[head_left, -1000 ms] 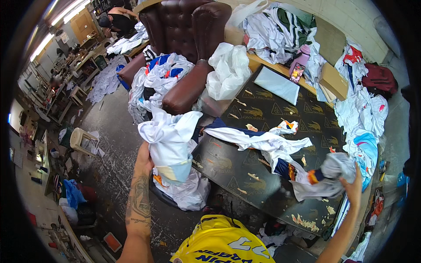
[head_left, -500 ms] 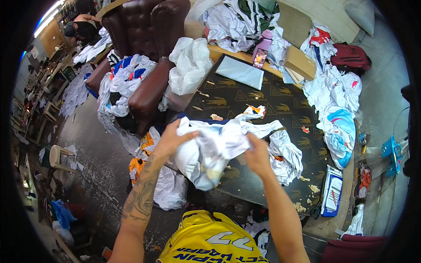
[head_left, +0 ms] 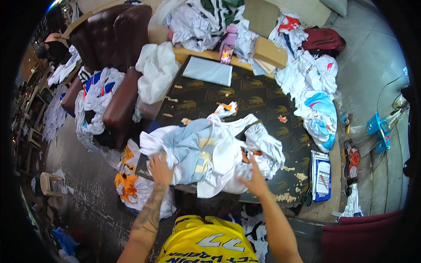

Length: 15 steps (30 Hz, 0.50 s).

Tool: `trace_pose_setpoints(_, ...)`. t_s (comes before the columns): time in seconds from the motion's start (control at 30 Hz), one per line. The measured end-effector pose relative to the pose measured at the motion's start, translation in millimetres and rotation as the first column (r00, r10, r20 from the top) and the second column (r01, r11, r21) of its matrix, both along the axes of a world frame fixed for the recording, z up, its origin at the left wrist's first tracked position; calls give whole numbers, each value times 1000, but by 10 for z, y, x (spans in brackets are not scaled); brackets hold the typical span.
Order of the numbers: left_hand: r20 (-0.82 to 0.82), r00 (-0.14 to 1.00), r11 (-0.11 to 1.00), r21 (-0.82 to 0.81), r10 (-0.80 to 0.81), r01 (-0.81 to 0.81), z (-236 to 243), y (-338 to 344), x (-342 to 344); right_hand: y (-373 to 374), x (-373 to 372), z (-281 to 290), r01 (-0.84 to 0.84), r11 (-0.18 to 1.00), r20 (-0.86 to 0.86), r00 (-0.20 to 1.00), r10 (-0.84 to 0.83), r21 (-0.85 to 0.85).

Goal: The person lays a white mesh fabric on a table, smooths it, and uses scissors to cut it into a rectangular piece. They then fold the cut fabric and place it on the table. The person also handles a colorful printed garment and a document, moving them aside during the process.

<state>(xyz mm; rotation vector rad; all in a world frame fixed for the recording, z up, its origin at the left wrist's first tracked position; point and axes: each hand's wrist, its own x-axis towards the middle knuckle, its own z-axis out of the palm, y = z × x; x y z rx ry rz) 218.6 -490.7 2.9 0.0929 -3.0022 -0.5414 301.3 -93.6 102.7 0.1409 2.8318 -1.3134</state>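
Note:
A white and light-blue garment (head_left: pixel 188 147) with a pale yellow print lies crumpled across the near part of the black table (head_left: pixel 263 94). My left hand (head_left: pixel 161 169) rests at its left near edge, fingers spread on the white cloth. On the other side, my right hand (head_left: pixel 254 177) is open beside the garment's right part, thumb and fingers apart. Just beyond that hand is a bunched white garment (head_left: pixel 265 147) with a small orange mark. A small white and orange cloth piece (head_left: pixel 224 109) lies farther back.
A grey plastic packet (head_left: pixel 207 71), a phone (head_left: pixel 226 54) and a cardboard box (head_left: pixel 269 52) are toward the back. Scissors (head_left: pixel 306 197) and a clipboard (head_left: pixel 323 177) sit at the right edge. A brown armchair (head_left: pixel 123 105) piled with clothes stands left; more clothes (head_left: pixel 322 114) lie right.
The garment was held up bunched between both hands; now it lies spread on the table. Both hands have come down and let go. The whole view has shifted somewhat.

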Motion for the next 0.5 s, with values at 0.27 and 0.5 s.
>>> trace_pose_setpoints(0.27, 381, 908, 403, 869, -173, -287, 765, 1041, 878, -140, 304, -94, -36, 884, 500, 814, 296, -466)
trace_pose_setpoints(0.5, 427, 558, 149, 868, -711, -474, 961, 2231, 975, 1064, 1, 246, -341, 804, 282, 810, 514, -487)
